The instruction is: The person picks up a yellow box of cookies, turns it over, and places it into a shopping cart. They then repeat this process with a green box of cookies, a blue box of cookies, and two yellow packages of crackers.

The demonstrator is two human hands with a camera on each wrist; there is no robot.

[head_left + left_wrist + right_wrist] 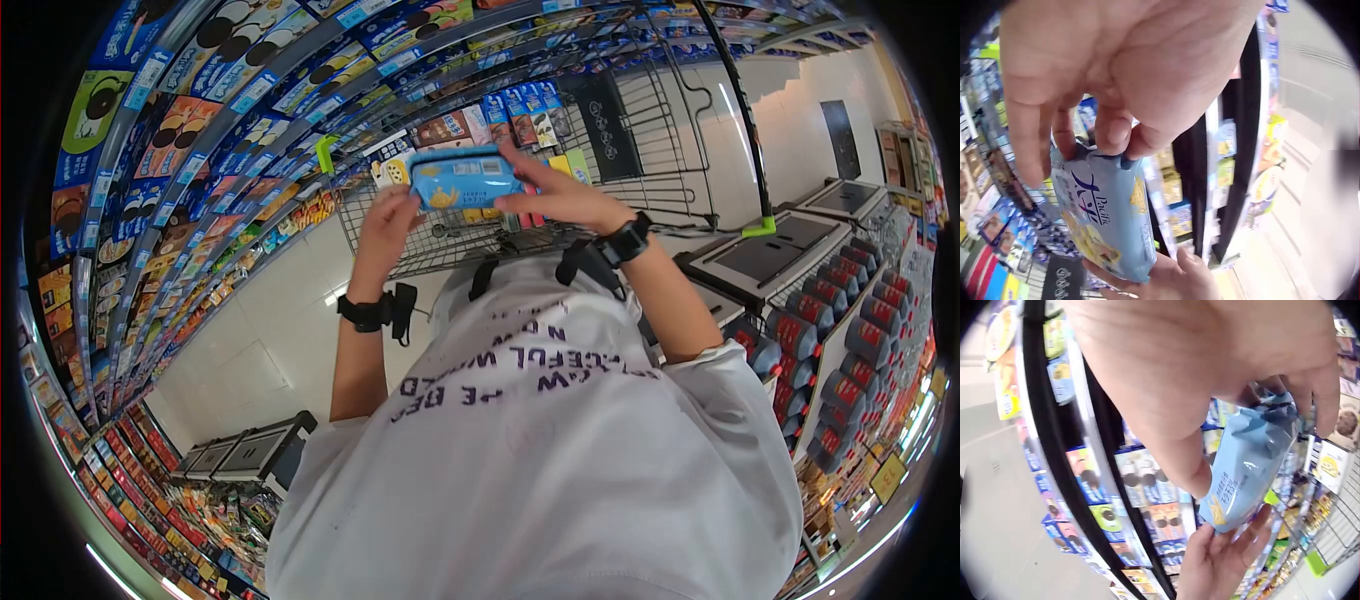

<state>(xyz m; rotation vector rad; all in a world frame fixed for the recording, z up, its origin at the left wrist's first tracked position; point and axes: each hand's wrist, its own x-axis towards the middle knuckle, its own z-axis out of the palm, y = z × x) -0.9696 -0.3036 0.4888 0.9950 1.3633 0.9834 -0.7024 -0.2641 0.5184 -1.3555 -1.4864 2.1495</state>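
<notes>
A light-blue biscuit packet (465,182) with "Pacific" lettering is held level between both hands above a shopping cart. My left hand (388,228) pinches one crimped end between thumb and fingertips, as the left wrist view shows on the packet (1107,209). Around the opposite end, my right hand (565,198) has its thumb on one side and its fingers on the other. In the right wrist view, the packet's shiny wrapper (1244,465) is lightly creased, and the left fingertips (1254,534) sit at its lower end.
Below is the wire cart (660,170), holding boxes (440,130), blue packs (525,105) and a black panel (603,125). Shelves of biscuits (190,150) curve along the left. Dark bottles with red labels (850,300) stand in rows at the right, past grey-topped counters (765,250).
</notes>
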